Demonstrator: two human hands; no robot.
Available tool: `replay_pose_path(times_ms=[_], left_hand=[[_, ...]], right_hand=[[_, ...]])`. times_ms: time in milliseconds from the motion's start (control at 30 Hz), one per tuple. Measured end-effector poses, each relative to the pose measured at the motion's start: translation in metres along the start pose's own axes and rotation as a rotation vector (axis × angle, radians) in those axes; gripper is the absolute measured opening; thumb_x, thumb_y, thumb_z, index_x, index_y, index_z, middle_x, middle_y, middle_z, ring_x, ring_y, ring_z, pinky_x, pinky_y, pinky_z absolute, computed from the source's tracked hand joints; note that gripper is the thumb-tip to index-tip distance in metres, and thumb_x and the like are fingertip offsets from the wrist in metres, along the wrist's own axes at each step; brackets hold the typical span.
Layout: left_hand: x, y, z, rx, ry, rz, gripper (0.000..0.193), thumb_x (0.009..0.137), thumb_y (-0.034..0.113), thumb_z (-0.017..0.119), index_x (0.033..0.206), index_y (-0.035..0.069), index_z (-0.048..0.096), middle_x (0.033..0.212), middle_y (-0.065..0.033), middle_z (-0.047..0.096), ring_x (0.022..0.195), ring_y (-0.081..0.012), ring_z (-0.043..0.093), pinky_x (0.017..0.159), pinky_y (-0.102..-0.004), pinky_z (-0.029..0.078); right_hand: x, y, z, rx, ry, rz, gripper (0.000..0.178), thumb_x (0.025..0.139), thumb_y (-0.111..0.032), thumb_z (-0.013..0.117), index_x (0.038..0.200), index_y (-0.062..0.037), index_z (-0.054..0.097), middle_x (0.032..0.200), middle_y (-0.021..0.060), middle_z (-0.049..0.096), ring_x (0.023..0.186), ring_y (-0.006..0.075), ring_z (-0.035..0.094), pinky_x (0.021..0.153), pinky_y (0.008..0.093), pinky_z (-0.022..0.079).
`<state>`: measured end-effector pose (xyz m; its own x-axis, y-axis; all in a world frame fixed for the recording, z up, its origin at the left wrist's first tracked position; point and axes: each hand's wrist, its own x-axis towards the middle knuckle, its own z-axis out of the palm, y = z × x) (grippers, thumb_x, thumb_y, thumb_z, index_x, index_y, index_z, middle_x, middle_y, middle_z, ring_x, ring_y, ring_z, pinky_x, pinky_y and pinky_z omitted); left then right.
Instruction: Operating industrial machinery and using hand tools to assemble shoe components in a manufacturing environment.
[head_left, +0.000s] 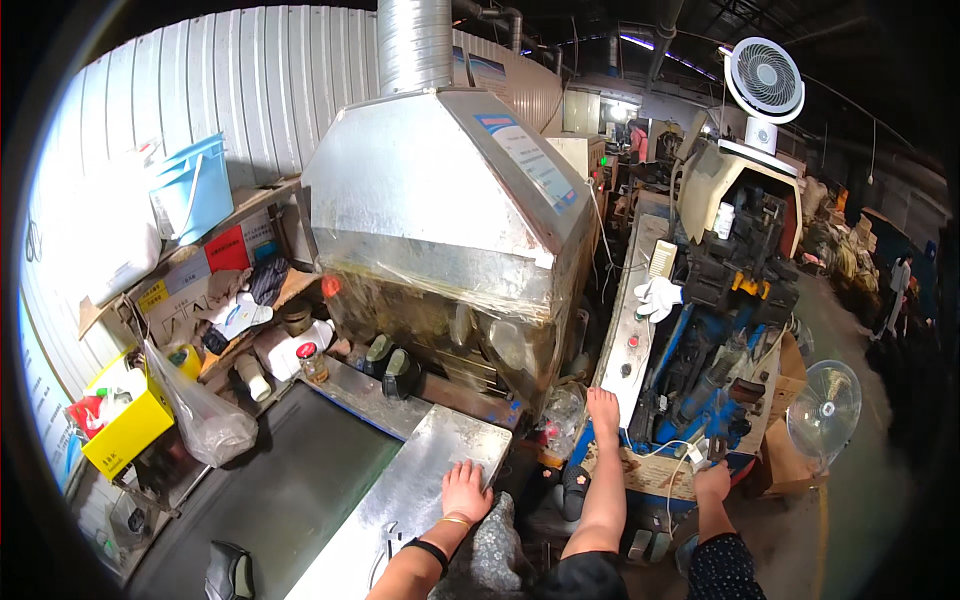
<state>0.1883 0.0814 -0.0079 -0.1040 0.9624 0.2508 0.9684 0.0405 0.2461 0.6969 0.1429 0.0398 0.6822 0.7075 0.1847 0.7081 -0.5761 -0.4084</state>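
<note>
My left hand (467,490) lies palm down on a bare metal tabletop (440,445), fingers spread, holding nothing. A pair of scissors or a similar small metal tool (391,537) is beside my left wrist. Farther right, my right hand (603,412) rests at the near end of a machine's pale control panel (628,350), fingers outstretched and nothing visible in them. Next to it lies a crumpled clear plastic bag (563,415). At the right, a co-worker's hand (712,482) from a dotted sleeve is closed at the machine's edge, around something dark that I cannot make out.
A dark conveyor belt (280,480) carries a black shoe (230,570) at the left. Dark shoes (400,372) stand by a metal hood (430,170). A white glove (658,298) lies on the panel. A clear-bladed fan (823,410) and a yellow box (130,430) flank the space.
</note>
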Motion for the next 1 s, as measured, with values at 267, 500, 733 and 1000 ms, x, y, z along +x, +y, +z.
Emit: replay_pose_path(times_ms=[267, 500, 733, 1000], left_hand=[[0.003, 0.01, 0.005, -0.005, -0.001, 0.058, 0.064, 0.081, 0.039, 0.062, 0.134, 0.006, 0.053, 0.143, -0.0176, 0.047, 0.136, -0.0366, 0.037, 0.112, -0.0514, 0.025], [0.001, 0.011, 0.011, -0.018, 0.032, 0.055, 0.063, 0.08, 0.038, 0.063, 0.134, 0.007, 0.053, 0.142, -0.0174, 0.047, 0.134, -0.037, 0.039, 0.112, -0.0525, 0.025], [0.003, -0.005, 0.006, -0.023, 0.013, 0.005, 0.063, 0.081, 0.037, 0.063, 0.135, 0.008, 0.052, 0.144, -0.0169, 0.046, 0.137, -0.0352, 0.037, 0.113, -0.05, 0.027], [0.004, 0.004, 0.006, -0.034, 0.01, 0.026, 0.063, 0.081, 0.038, 0.063, 0.135, 0.008, 0.053, 0.146, -0.0165, 0.045, 0.138, -0.0347, 0.037, 0.113, -0.0502, 0.026]], right_hand=[[0.006, 0.011, -0.003, -0.025, -0.006, 0.067, 0.044, 0.076, -0.025, 0.072, 0.11, -0.0012, 0.056, 0.096, 0.0221, 0.069, 0.091, 0.0393, 0.068, 0.079, 0.0477, 0.055], [0.001, 0.003, -0.016, -0.015, -0.004, 0.075, 0.051, 0.073, -0.03, 0.075, 0.111, -0.0011, 0.056, 0.098, 0.022, 0.069, 0.093, 0.0393, 0.068, 0.081, 0.0465, 0.054], [-0.008, -0.013, -0.012, -0.034, -0.034, 0.011, 0.037, 0.082, -0.023, 0.067, 0.108, -0.0002, 0.055, 0.101, 0.0237, 0.067, 0.095, 0.0404, 0.066, 0.082, 0.0486, 0.053], [-0.004, 0.004, -0.01, -0.021, 0.023, 0.021, 0.037, 0.081, -0.023, 0.067, 0.107, -0.0003, 0.055, 0.096, 0.0236, 0.068, 0.092, 0.0414, 0.066, 0.08, 0.0487, 0.054]])
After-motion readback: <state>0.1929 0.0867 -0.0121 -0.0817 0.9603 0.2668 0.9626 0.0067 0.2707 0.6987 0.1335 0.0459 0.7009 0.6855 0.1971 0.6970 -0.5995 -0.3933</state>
